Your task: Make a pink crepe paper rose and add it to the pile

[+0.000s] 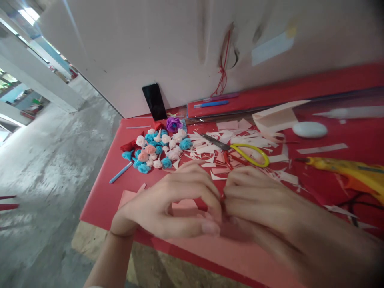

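Over the front of the red-covered table, my left hand (177,196) is curled, its thumb and fingertips drawn together. Against those fingertips lies my right hand (258,200), closed with its back toward me. Whatever the two hands pinch between them is hidden or too small to name. Beneath them spreads a pink paper sheet (246,252), and a smaller pink paper piece (184,206) shows through the gap of my left hand. Just beyond my fingers are scissors (250,155) with yellow handles, lying open on white and pink paper scraps (204,148).
Rolled paper flowers (156,150) in blue, white, pink and purple are heaped at the left. A phone (154,101) leans on the white panel behind. A blue pen (120,173), a white oval object (309,129) and a yellow glue gun (348,168) lie around.
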Motion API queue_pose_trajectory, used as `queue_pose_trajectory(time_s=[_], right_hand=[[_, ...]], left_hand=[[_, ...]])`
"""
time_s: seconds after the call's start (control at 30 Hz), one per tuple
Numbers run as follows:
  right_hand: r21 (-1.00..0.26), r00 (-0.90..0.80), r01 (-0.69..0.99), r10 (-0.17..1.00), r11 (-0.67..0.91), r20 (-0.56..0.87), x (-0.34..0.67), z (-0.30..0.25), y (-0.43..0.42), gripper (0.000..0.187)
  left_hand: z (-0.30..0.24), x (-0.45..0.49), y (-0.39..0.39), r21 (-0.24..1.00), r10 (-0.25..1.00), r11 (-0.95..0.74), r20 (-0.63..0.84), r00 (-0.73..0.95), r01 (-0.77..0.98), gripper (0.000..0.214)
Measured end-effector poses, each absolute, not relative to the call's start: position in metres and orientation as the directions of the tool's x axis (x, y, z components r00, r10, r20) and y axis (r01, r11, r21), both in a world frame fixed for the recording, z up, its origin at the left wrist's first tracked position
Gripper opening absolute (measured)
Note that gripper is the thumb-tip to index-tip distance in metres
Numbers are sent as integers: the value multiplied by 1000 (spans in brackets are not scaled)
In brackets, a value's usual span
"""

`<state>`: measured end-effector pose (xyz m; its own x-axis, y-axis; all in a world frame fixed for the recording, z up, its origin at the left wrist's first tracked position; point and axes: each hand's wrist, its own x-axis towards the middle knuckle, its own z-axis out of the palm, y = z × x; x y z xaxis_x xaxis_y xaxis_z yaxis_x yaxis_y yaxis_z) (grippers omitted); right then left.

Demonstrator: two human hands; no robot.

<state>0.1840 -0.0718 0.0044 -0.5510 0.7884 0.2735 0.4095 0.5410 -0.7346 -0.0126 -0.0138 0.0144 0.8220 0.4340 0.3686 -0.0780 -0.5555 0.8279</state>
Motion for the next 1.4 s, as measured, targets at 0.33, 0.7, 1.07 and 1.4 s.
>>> queue_pose_trajectory(time_s=[0.33,0.7,1.07,1.4], right_hand=[[-690,-626,395,728,606,280,185,3,-68,30],[-567,-617,466,709,679,343,184,-1,-68,28],[-554,-616,393,658,734,434,184,-6,-65,31],[-602,-612,333,652,726,448,189,-1,-56,30]], left_hand=[[20,-18,-12,940,454,-340,160,877,5,5],[19,-20,-13,931,466,-366,175,867,9,12],[21,-20,-16,953,468,-298,94,879,57,17],[25,-21,-16,983,609,-180,129,783,-23,13]])
